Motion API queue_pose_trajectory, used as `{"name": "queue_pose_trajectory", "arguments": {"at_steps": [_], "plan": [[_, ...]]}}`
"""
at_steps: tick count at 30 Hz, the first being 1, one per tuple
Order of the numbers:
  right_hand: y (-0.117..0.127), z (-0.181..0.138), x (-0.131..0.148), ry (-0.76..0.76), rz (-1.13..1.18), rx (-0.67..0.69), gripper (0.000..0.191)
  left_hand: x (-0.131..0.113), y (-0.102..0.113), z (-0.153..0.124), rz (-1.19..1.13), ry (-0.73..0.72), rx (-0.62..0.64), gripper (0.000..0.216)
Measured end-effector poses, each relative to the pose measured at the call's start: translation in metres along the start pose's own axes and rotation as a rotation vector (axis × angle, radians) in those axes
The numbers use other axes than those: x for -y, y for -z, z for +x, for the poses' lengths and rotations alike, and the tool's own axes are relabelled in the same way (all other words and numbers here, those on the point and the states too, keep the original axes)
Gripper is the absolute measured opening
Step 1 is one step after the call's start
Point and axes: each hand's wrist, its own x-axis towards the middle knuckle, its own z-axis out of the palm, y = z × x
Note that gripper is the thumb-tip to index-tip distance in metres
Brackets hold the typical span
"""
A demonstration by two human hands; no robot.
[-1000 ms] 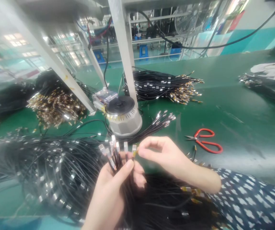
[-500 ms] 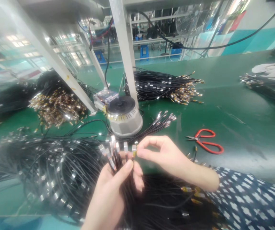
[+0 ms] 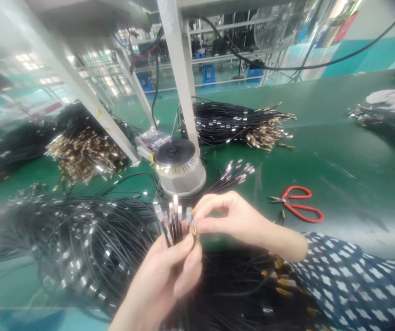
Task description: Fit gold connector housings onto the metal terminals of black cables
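Observation:
My left hand (image 3: 170, 271) is closed around a bunch of black cables, thumb across the front. Their silvery metal connectors (image 3: 172, 220) stick up above the fingers, fanned out and pointing away from me. My right hand (image 3: 223, 214) pinches with thumb and forefinger at the rightmost cable end (image 3: 194, 226), which shows a yellowish patch. The fingertips partly hide that connector. Below my hands, a dark mass of cables (image 3: 232, 294) lies blurred, with some yellow-wrapped ends at its right.
Red-handled cutters (image 3: 302, 204) lie on the green table (image 3: 324, 170) at right. A grey round device with a black top (image 3: 180, 168) stands beyond my hands, near white metal posts (image 3: 180, 69). Cable bundles (image 3: 225, 122) lie behind it and at left (image 3: 83, 156). Loose cables (image 3: 80, 243) cover the near left.
The bunch in my left hand has shifted slightly right, and its fingers have curled in closer. My right fingertips now overlap the rightmost connector, which they were beside before.

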Motion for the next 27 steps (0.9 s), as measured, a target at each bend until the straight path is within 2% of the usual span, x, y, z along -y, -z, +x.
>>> {"name": "queue_pose_trajectory", "arguments": {"at_steps": [5, 8, 12, 17, 20, 23, 27], "plan": [[0.004, 0.005, -0.004, 0.020, 0.066, 0.139, 0.007, 0.001, 0.004, 0.003, -0.033, 0.035, 0.095, 0.011], [0.003, 0.005, -0.004, 0.073, 0.042, 0.163, 0.010, 0.000, 0.001, 0.003, 0.000, 0.029, 0.055, 0.013], [-0.004, -0.001, -0.001, 0.045, -0.067, 0.037, 0.015, 0.001, -0.007, 0.001, 0.129, -0.062, -0.070, 0.021], [-0.017, -0.010, 0.006, 0.000, -0.229, -0.205, 0.012, 0.007, -0.012, 0.000, 0.244, -0.211, -0.327, 0.018], [-0.021, -0.013, 0.006, 0.046, -0.227, -0.270, 0.012, 0.009, -0.015, -0.001, 0.242, -0.254, -0.324, 0.018], [-0.020, -0.012, 0.001, 0.072, -0.166, -0.272, 0.012, 0.010, -0.019, -0.001, 0.214, -0.258, -0.294, 0.018], [-0.015, -0.008, -0.004, -0.006, -0.035, -0.228, 0.012, 0.010, -0.023, -0.002, 0.193, -0.273, -0.299, 0.019]]}}
